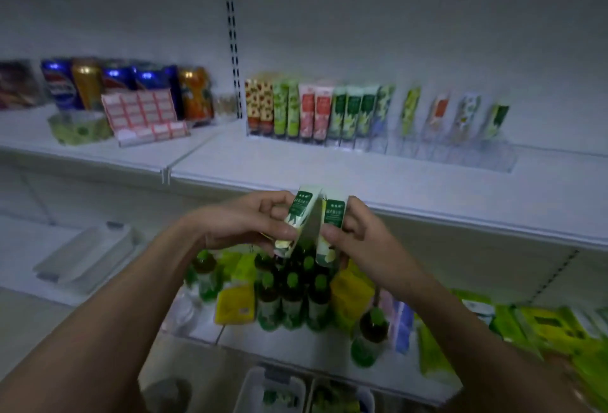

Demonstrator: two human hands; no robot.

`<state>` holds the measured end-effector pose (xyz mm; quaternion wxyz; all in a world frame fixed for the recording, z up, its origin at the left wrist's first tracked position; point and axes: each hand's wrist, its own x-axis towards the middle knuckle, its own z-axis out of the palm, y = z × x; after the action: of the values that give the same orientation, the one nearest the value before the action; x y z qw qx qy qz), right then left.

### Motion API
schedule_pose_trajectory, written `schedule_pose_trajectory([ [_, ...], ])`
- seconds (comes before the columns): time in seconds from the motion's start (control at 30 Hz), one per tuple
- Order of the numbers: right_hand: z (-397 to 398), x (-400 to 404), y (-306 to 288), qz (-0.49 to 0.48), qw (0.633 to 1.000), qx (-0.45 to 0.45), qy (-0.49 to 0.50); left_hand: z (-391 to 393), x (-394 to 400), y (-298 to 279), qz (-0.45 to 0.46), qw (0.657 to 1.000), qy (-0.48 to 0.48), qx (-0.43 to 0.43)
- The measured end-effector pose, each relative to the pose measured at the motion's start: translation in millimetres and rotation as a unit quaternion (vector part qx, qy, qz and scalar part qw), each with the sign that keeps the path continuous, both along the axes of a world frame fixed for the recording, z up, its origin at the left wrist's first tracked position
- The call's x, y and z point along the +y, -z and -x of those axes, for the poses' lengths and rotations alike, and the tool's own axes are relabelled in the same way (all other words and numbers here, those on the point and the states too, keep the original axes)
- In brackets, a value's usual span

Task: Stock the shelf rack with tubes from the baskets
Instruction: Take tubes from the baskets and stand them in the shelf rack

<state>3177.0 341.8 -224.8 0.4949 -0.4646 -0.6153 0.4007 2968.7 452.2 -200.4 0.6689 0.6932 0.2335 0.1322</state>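
Both hands raised in front of the white shelf, below its front edge. Left hand (250, 221) has its fingers curled round a green-and-white tube (297, 215), held roughly upright with the crimped end up; right hand (357, 235) pinches a second tube of the same design (330, 228), just beside the first, the two nearly touching at the top. Neither tube is yet on the shelf. On the shelf (296, 169), well above and behind the hands, stands the clear acrylic rack (460, 152). Its left lanes are filled: red-patterned tubes (260, 106), light green tubes (284, 110), pink tubes (312, 111), then dark green-and-white tubes (353, 110) that look like a match for the pair in hand. Toward the right the lanes are thin: single tubes standing apart, a yellow-green one (409, 110), a red-and-white one (439, 111), a pale floral one (465, 113) and a green one (498, 118), with bare clear lanes in front of and between them. Two white baskets (273, 386) sit at the bottom edge of the view with green items inside; how many remain I cannot tell. Judgement: stocking is roughly half done, left side full, right side largely open, baskets not emptied. Lower shelf carries green-capped bottles (292, 297) and yellow packets (235, 304); drink cans (85, 83) stand far left.
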Motion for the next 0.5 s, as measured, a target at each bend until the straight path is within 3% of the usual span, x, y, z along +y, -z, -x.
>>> schedule_pose_trajectory([
  [0.1,-16,-2,-43,-0.064,0.998,0.007,0.021,-21,14,-37,-0.031,0.999,-0.009,-0.04],
  [0.2,-38,16,-63,-0.115,0.991,-0.012,0.066,-49,30,-52,-0.076,0.986,-0.118,-0.093],
  [0.33,-65,60,-72,-0.155,0.977,-0.041,0.141,-83,55,-44,-0.192,0.925,-0.293,-0.145],
  [0.5,-88,121,-84,-0.159,0.966,-0.022,0.204,-116,80,-39,-0.229,0.864,-0.383,-0.231],
])
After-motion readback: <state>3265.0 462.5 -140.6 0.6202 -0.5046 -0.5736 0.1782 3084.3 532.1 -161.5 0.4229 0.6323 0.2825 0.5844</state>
